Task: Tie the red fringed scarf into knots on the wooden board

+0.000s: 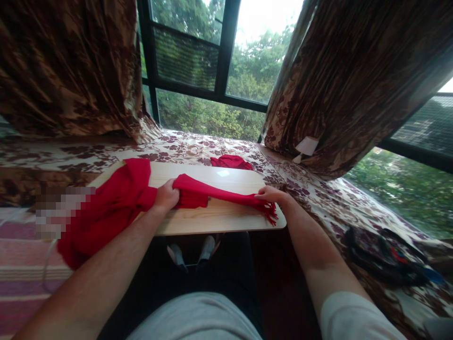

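Note:
A red scarf (219,192) with a fringed end is stretched between my two hands above a pale wooden table (208,219). My left hand (167,194) is closed around a gathered part of it near the table's middle. At the right end, my right hand (271,193) pinches the scarf just by its fringe, which hangs toward the table's right corner. The rest of the red cloth lies bunched to the left, over the table's left side and down past its edge. A folded red layer shows under the stretched length, beside my left hand.
Another red cloth (231,162) lies behind the table on the flower-patterned cover (191,146). A small lamp (306,146) stands by the right curtain (339,85). A black bag (385,257) lies at the right. Striped bedding (24,274) is at the left.

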`<state>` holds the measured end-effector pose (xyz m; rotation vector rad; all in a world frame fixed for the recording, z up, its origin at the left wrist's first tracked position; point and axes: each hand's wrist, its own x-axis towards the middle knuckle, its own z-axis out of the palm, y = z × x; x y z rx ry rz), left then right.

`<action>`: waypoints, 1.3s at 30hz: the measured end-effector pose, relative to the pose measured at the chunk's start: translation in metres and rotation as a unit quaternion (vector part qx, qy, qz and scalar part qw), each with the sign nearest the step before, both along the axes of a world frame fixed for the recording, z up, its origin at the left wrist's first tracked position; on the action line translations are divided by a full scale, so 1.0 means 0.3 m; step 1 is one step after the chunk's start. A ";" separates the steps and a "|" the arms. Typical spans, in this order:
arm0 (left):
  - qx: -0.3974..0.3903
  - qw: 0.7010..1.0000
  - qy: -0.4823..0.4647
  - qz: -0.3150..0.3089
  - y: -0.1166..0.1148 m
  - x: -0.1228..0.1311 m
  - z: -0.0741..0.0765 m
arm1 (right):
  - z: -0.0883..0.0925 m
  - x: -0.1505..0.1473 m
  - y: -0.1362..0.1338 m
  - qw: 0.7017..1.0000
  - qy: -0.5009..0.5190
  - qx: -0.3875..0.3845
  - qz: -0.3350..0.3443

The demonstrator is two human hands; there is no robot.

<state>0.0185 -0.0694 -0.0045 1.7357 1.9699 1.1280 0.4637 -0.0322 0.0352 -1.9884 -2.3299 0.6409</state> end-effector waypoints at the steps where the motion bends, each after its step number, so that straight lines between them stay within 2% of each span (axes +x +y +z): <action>1: 0.002 1.000 -0.001 0.002 0.002 0.000 -0.002 | 0.004 0.004 -0.005 1.000 0.011 -0.016 -0.005; 4: 0.004 1.000 -0.002 0.004 0.007 -0.002 -0.006 | 0.007 0.005 -0.021 0.998 0.022 -0.062 -0.023; 8: 0.000 1.000 -0.004 0.004 0.007 -0.003 -0.006 | 0.007 -0.002 -0.028 0.997 0.011 -0.067 -0.035; 14: -0.001 1.000 0.002 0.004 0.002 -0.002 0.000 | 0.032 -0.017 -0.048 0.998 0.000 -0.057 0.029; 21: -0.003 1.000 0.004 0.007 0.005 0.000 -0.003 | 0.044 -0.089 -0.130 0.982 -0.159 0.025 0.100; 26: -0.003 1.000 0.000 0.002 -0.001 0.001 -0.001 | 0.083 -0.072 -0.156 0.945 -0.227 0.193 0.133; 28: -0.003 1.000 0.001 -0.001 -0.002 0.002 0.000 | 0.091 -0.050 -0.159 0.939 -0.241 0.200 0.143; 31: -0.003 1.000 0.007 -0.001 0.001 0.003 -0.002 | 0.086 -0.022 -0.156 0.960 -0.230 0.102 0.121; 34: -0.001 1.000 0.008 -0.001 0.002 0.004 -0.004 | 0.073 -0.024 -0.144 0.986 -0.147 0.036 0.077; 36: -0.002 1.000 0.006 -0.001 0.001 0.004 -0.003 | 0.061 -0.048 -0.134 0.993 -0.085 0.063 0.043; 39: -0.004 1.000 0.008 0.003 -0.002 0.005 -0.001 | 0.035 -0.107 -0.116 0.987 -0.068 0.143 0.005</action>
